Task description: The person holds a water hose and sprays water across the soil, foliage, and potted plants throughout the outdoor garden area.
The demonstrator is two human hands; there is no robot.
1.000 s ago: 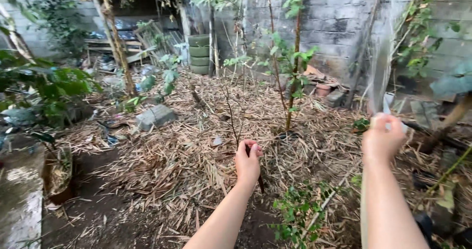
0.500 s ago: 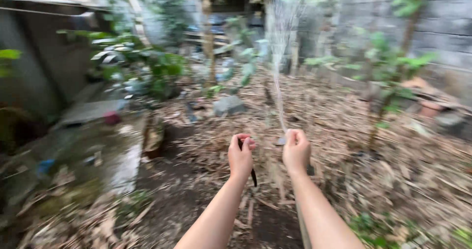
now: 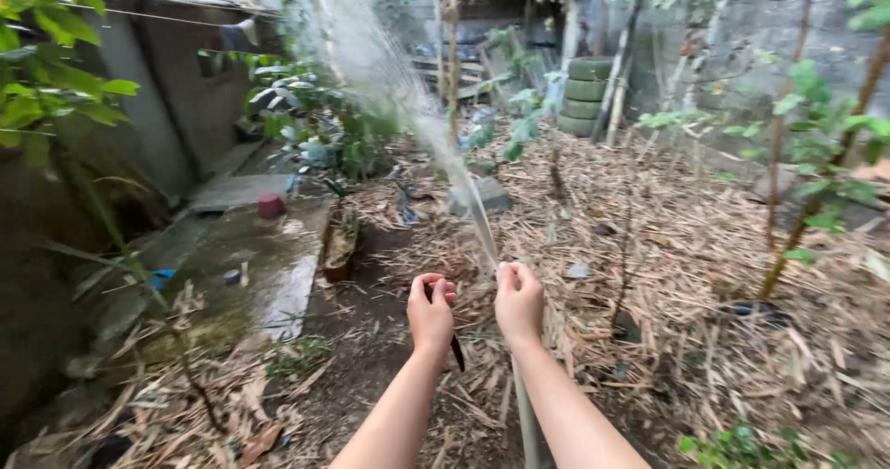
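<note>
Dry-leaf-littered yard ground under both hands' curled fingers: right hand gripping spraying hose, left hand a dark tool.

Take the grey concrete block lying on the dry-leaf ground as your landmark. Your left hand and right hand sit side by side in front of it, nearer you. The stack of green tyres stands behind it to the right, against the block wall. The wet concrete slab lies to its left, with the small red pot on the slab's far end.
</note>
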